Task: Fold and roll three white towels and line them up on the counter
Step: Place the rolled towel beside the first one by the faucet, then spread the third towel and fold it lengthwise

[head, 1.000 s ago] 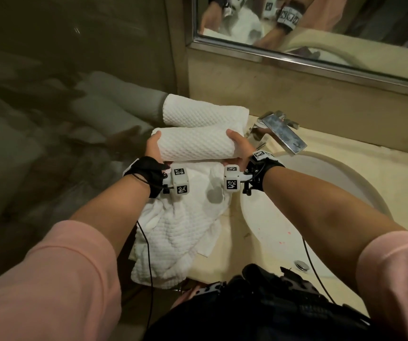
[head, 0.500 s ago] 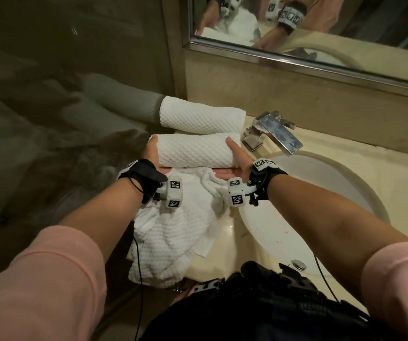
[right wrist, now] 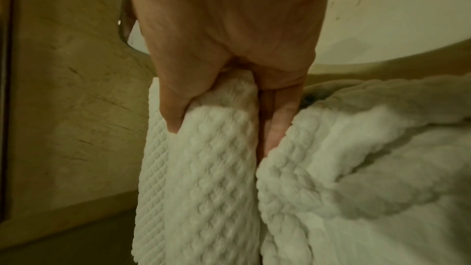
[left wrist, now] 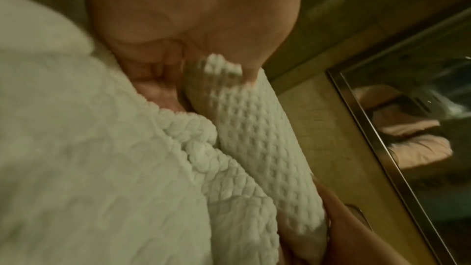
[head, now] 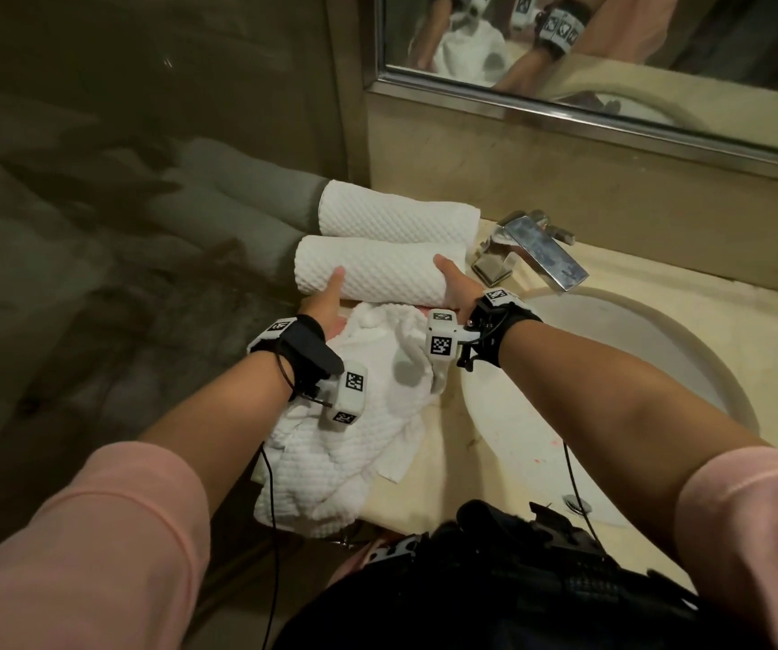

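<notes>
Two white rolled towels lie side by side at the counter's back left. The far roll lies against the wall. I hold the near roll by its two ends. My left hand grips the left end and my right hand the right end, each with the thumb on top and the fingers underneath. A third white towel lies crumpled just in front of the roll, under my wrists, and hangs over the counter's front edge.
A chrome faucet stands right of the rolls, over the round sink basin. A mirror hangs on the back wall. A dark glossy wall closes off the left side. The beige counter runs on to the right.
The near roll, held up and overlapping the far roll a second ago, has come down and now lies alongside it. My left thumb has moved onto the roll's top.
</notes>
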The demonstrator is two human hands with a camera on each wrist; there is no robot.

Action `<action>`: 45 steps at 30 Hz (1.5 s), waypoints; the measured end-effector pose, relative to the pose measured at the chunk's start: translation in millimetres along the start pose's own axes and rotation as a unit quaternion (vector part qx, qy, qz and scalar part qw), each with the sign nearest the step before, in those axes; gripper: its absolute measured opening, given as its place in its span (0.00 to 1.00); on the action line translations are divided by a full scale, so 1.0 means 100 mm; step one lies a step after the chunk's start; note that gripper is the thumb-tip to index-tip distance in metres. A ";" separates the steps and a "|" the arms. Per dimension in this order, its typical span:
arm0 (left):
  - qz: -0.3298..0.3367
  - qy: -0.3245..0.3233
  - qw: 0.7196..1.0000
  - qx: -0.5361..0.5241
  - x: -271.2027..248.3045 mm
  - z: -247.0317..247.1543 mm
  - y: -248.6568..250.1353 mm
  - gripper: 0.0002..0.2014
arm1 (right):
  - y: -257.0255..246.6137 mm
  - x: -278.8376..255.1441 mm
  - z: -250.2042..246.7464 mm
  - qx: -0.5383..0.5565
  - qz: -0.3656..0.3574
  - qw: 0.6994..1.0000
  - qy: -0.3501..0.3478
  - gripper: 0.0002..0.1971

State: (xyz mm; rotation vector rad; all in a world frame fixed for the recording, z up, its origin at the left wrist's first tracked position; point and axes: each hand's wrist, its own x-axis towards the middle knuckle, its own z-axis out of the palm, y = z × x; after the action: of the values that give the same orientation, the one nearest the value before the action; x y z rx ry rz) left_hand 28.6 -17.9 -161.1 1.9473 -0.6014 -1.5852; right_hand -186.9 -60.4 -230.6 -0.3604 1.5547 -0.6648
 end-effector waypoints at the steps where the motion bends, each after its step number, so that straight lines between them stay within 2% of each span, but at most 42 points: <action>1: 0.020 -0.040 0.996 0.079 -0.09 0.02 0.03 0.37 | 0.02 0.13 -0.02 -0.017 -0.003 1.000 0.008 0.59; 3: 0.066 -0.100 0.960 0.254 -0.18 0.01 0.05 0.28 | -0.02 -0.01 -0.01 -0.061 -0.007 0.998 0.029 0.62; 5: 0.086 -0.146 0.910 0.379 -0.23 0.00 0.07 0.21 | -0.12 -0.46 0.04 -0.118 -0.002 0.992 0.041 0.47; 7: 0.086 -0.186 0.882 0.425 -0.28 -0.03 0.10 0.16 | -0.20 -0.81 0.05 -0.170 -0.005 0.984 0.046 0.34; 9: 0.083 -0.208 0.858 0.462 -0.31 -0.04 0.15 0.13 | -0.20 -0.87 -0.01 -0.220 -0.011 0.975 0.036 0.35; 10: 0.075 -0.217 0.852 0.472 -0.33 -0.04 0.18 0.10 | -0.16 -0.82 -0.04 -0.236 -0.014 0.971 0.026 0.39; 12: 0.049 -0.224 0.850 0.474 -0.37 -0.07 0.24 0.08 | -0.07 -0.65 -0.10 -0.265 -0.023 0.964 0.018 0.49; 15: 0.053 -0.218 0.854 0.469 -0.32 -0.10 0.29 0.14 | 0.01 -0.45 -0.18 -0.320 -0.036 0.947 -0.005 0.53; 17: 0.052 -0.207 0.866 0.452 -0.31 -0.11 0.29 0.11 | 0.09 -0.18 -0.24 -0.349 -0.021 0.937 -0.021 0.58; 19: 0.056 -0.196 0.873 0.443 -0.34 -0.11 0.31 0.10 | 0.17 0.16 -0.30 -0.340 -0.013 0.940 -0.031 0.63; 20: 0.063 -0.193 0.872 0.445 -0.35 -0.11 0.32 0.11 | 0.15 0.06 -0.27 -0.338 -0.002 0.941 -0.019 0.66; 21: 0.070 -0.195 0.870 0.448 -0.35 -0.11 0.32 0.12 | 0.09 -0.17 -0.22 -0.336 0.006 0.942 -0.013 0.65; 24: 0.081 -0.196 0.864 0.456 -0.40 -0.09 0.34 0.13 | -0.12 -0.90 -0.08 -0.379 0.010 0.925 0.009 0.38; 25: 0.084 -0.194 0.862 0.460 -0.44 -0.08 0.35 0.13 | -0.13 -0.92 -0.10 -0.382 0.011 0.924 0.018 0.35; 29: 0.086 -0.178 0.855 0.480 -0.61 -0.05 0.41 0.16 | -0.17 -0.95 -0.17 -0.365 0.011 0.931 0.018 0.36; 31: 0.091 -0.172 0.851 0.488 -0.65 -0.04 0.42 0.16 | -0.19 -0.85 -0.23 -0.379 0.005 0.925 0.012 0.41; 33: 0.093 -0.172 0.851 0.487 -0.67 -0.03 0.42 0.13 | -0.26 -0.90 -0.25 -0.403 -0.002 0.915 0.027 0.45; 37: 0.103 -0.191 0.853 0.475 -0.71 0.00 0.42 0.09 | -0.36 -1.21 -0.18 -0.443 -0.055 0.893 0.060 0.30; 39: 0.108 -0.198 0.853 0.471 -0.77 0.01 0.44 0.08 | -0.39 -1.30 -0.12 -0.454 -0.127 0.878 0.086 0.24; 40: 0.112 -0.201 0.852 0.470 -0.82 0.01 0.46 0.07 | -0.40 -1.36 -0.06 -0.449 -0.152 0.879 0.055 0.23; 41: 0.114 -0.201 0.851 0.472 -0.83 0.01 0.47 0.07 | -0.41 -1.43 0.01 -0.452 -0.157 0.878 -0.008 0.22; 43: 0.117 -0.197 0.855 0.465 -0.91 0.01 0.49 0.07 | -0.40 -1.64 0.12 -0.444 -0.110 0.876 -0.155 0.25; 45: 0.111 -0.192 0.858 0.463 -0.99 -0.02 0.50 0.07 | -0.38 -1.76 0.16 -0.410 -0.062 0.873 -0.259 0.24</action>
State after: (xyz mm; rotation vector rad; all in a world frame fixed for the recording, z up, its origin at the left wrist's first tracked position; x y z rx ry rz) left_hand 10.5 9.2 -55.1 2.0207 -1.9766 -1.6905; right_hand -158.3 12.0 -67.6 -1.1824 1.2195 0.0580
